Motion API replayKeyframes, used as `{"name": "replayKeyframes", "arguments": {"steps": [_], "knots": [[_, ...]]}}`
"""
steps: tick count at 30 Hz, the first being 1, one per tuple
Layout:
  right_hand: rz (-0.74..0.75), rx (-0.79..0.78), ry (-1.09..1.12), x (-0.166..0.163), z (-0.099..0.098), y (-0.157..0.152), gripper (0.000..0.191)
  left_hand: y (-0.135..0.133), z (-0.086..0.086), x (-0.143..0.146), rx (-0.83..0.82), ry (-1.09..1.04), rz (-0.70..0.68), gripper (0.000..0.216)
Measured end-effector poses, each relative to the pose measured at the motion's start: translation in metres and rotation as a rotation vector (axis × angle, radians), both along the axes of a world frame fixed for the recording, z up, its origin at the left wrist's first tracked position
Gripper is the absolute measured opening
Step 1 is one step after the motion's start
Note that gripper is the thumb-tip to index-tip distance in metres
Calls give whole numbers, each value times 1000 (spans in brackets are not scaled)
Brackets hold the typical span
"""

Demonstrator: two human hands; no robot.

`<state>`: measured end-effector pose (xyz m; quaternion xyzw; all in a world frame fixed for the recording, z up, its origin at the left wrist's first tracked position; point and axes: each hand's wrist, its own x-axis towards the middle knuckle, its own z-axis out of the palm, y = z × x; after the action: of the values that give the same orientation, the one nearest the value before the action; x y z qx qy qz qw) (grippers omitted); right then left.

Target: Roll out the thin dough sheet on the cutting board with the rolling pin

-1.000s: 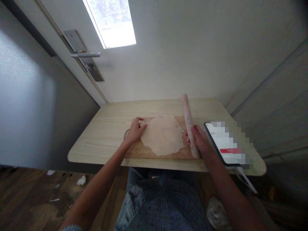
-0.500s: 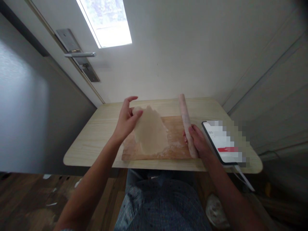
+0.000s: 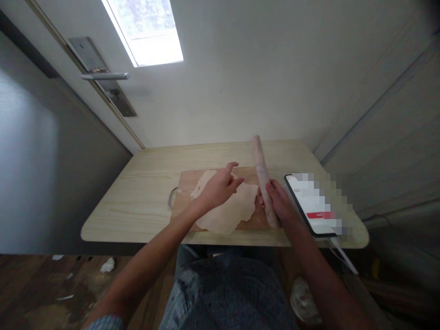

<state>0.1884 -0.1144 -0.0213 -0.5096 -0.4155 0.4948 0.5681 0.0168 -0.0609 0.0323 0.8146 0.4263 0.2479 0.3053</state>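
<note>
Here, a pale wooden table (image 3: 137,195) is standing against a door, carrying a cutting board (image 3: 187,178), which is lying lengthwise from side to side, probably to give broad working room. A thin, ragged dough sheet (image 3: 228,213) is covering the board's middle, spreading flat and reaching the near edge; its outline is showing no clear long axis, partly because an arm is hiding some. At the board's right end, a rolling pin (image 3: 260,162) is pointing away from the person, its far tip leaning slightly left. The right hand (image 3: 280,201) is gripping its near half, seemingly keeping it off the sheet. The left hand (image 3: 223,185) is hovering over or resting on the dough, thumb and forefinger parted; contact is impossible to tell.
</note>
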Motion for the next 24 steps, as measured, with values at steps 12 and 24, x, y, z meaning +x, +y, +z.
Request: {"name": "replayKeyframes", "arguments": {"steps": [12,24], "knots": [[21,15,-15,0,1,1,35,-15,-60,-21,338,545,-75,53],[-19,46,-139,1,-4,0,38,-44,-60,-19,395,639,21,59]]}}
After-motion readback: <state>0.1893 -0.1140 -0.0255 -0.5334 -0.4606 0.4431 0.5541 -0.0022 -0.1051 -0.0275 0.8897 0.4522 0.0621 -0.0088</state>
